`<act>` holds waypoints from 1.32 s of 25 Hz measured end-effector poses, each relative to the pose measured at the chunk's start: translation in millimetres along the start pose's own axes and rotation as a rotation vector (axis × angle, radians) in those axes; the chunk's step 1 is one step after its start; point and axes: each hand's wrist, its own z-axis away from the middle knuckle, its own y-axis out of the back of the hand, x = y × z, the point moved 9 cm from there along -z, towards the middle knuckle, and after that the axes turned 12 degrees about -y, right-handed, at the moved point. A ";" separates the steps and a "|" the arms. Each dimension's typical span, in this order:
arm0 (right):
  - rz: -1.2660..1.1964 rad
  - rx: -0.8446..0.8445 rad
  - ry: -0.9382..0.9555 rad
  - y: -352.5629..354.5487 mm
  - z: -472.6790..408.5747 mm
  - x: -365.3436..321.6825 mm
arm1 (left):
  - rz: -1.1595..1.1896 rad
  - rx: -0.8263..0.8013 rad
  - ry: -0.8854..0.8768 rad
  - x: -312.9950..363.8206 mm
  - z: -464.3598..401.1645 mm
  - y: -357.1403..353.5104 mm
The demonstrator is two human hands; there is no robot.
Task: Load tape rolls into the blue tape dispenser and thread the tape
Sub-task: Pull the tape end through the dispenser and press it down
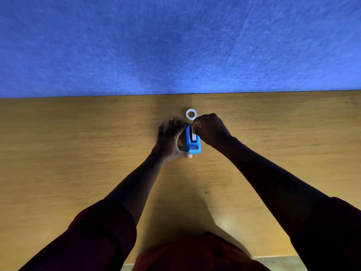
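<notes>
Left hand (169,139) spread open, right hand (210,130) in pinching grip.

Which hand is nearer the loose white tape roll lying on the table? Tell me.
Right. The right hand sits just beside and below the tape roll, its knuckles nearly touching it. The left hand is farther off, cupping the blue dispenser's left side.

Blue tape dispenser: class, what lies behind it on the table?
Beyond the blue tape dispenser, a white tape roll lies flat on the wooden table. The right hand covers the dispenser's far end, so anything directly under it cannot be seen.
</notes>
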 end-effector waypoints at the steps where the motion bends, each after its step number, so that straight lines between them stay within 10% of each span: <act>1: -0.005 0.000 -0.002 0.3 -0.1 0.1 | 0.001 0.000 0.001 0.0 0.1 0.3; 33: -0.046 0.043 0.026 0.8 10.0 -1.0 | -0.011 -0.004 -0.006 3.2 -0.1 3.4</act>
